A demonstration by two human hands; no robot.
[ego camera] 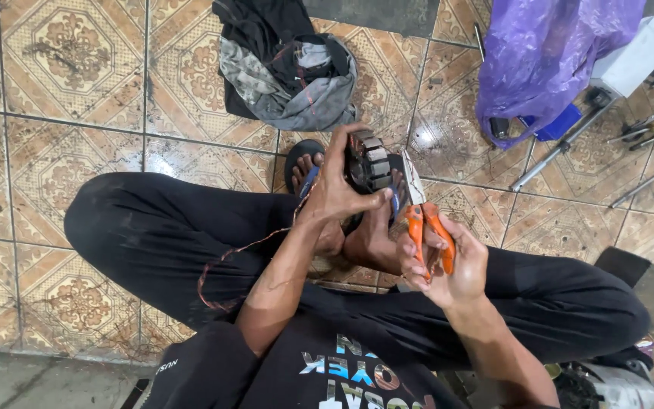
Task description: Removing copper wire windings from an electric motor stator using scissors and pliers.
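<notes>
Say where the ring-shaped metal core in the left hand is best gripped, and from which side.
Judging by its pose, grip the metal core by its outer rim from the left, as the left hand does; the pliers in the right hand work on its right.

Even, fairly bright light falls from above — glossy floor tiles [448,136] show white glare (soft shadows only), and edges bow with wide-angle distortion.

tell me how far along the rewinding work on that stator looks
Done: a copper wire already trails loose from the stator, over the leg. In hand: the left hand grips the stator while the right hand holds orange-handled pliers at its edge. Left: the wire is still attached; how much winding remains is hidden.
</notes>
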